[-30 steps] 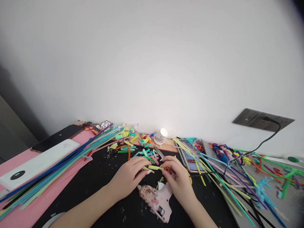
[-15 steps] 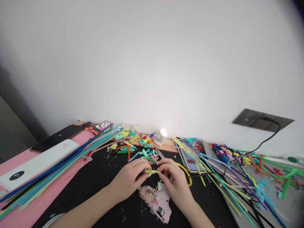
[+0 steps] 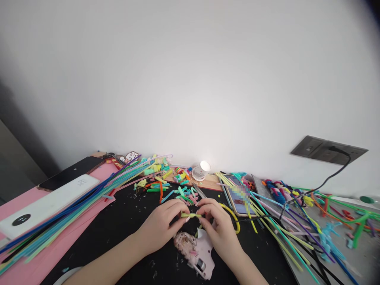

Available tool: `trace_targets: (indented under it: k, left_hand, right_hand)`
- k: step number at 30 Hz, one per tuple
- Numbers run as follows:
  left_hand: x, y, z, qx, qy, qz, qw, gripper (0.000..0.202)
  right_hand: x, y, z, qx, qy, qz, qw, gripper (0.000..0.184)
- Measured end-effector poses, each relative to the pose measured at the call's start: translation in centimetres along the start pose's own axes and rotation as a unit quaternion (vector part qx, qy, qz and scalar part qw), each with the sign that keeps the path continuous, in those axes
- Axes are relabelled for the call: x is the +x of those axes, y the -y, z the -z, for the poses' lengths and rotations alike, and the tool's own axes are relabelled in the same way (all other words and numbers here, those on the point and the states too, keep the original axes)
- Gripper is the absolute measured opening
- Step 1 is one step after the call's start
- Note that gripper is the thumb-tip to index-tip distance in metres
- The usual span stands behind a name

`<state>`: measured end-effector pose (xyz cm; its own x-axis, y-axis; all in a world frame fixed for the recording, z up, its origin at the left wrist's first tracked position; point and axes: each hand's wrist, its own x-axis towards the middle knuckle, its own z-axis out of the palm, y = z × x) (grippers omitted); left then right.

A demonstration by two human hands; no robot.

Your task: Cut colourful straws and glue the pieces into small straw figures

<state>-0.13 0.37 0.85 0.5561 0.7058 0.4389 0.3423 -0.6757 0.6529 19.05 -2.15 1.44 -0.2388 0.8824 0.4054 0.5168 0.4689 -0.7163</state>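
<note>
Between my two hands a short yellow pipe cleaner (image 3: 190,215) stretches sideways, with a thicker spot near its middle. My left hand (image 3: 164,221) pinches its left end between thumb and fingers. At the other end, my right hand (image 3: 218,225) has thumb and fingers closed on it. Just below the hands lies a pink plastic tool (image 3: 204,249), its left side crusted with fuzz and a shiny residue. Past my fingertips is a pile of short cut pipe cleaners (image 3: 184,194) in green, blue and pink, beside metal scissors (image 3: 199,190) partly hidden by my right hand.
A paper cup (image 3: 201,171) stands against the wall. Long pipe cleaners (image 3: 89,198) and a white power bank (image 3: 47,206) lie left. On the right are a phone (image 3: 242,204), more pipe cleaners (image 3: 276,225), and a black cable running to a wall socket (image 3: 328,149).
Both hands stay almost in place. The yellow pipe cleaner between them has shifted slightly, and its thicker middle shows more plainly.
</note>
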Motion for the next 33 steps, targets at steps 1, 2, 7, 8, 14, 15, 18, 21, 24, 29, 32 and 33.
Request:
trace_targets:
  k: [1, 2, 7, 8, 14, 15, 18, 21, 24, 29, 32, 33]
  left_hand:
    - [-0.02, 0.02, -0.02, 0.000, 0.000, 0.000, 1.000, 0.010]
    - [-0.03, 0.04, -0.04, 0.000, 0.000, -0.001, 1.000, 0.010]
    - [-0.06, 0.16, -0.09, -0.001, -0.003, -0.009, 1.000, 0.011]
    - [-0.06, 0.17, -0.08, -0.001, -0.003, -0.011, 1.000, 0.011]
    - [-0.07, 0.18, -0.14, 0.006, -0.013, -0.021, 1.000, 0.012]
    - [-0.07, 0.19, -0.15, 0.008, -0.015, -0.023, 1.000, 0.012]
    - [-0.08, 0.21, -0.13, 0.014, -0.016, -0.027, 0.999, 0.012]
    - [-0.08, 0.16, -0.06, 0.016, -0.012, -0.025, 0.999, 0.012]
    - [-0.04, 0.07, 0.00, 0.007, -0.008, -0.020, 1.000, 0.010]
    - [0.00, 0.04, -0.10, 0.005, -0.004, -0.025, 1.000, 0.009]
    - [-0.02, 0.06, -0.15, 0.006, 0.001, -0.029, 1.000, 0.010]
    - [-0.03, 0.06, -0.15, 0.007, 0.002, -0.029, 1.000, 0.010]
  right_hand:
    - [0.01, 0.01, -0.01, 0.000, -0.001, 0.001, 1.000, 0.017]
    - [0.01, 0.00, -0.02, 0.000, -0.001, 0.003, 1.000, 0.017]
    - [0.05, -0.09, -0.02, -0.001, 0.001, 0.003, 1.000, 0.018]
    - [0.06, -0.09, -0.01, -0.001, 0.001, 0.003, 1.000, 0.018]
    - [0.03, -0.06, 0.01, -0.003, 0.001, 0.007, 1.000, 0.018]
    - [0.00, -0.09, 0.01, -0.003, 0.003, 0.007, 1.000, 0.018]
    - [-0.10, -0.18, 0.01, -0.002, 0.007, 0.002, 1.000, 0.017]
    - [-0.12, -0.15, 0.00, 0.001, 0.010, -0.004, 1.000, 0.017]
    - [-0.06, -0.05, -0.04, 0.004, 0.012, -0.002, 1.000, 0.017]
    - [-0.19, -0.05, -0.17, 0.010, 0.019, -0.003, 1.000, 0.017]
    - [-0.34, -0.10, -0.21, 0.012, 0.024, -0.005, 1.000, 0.017]
    - [-0.35, -0.10, -0.20, 0.012, 0.025, -0.006, 1.000, 0.017]
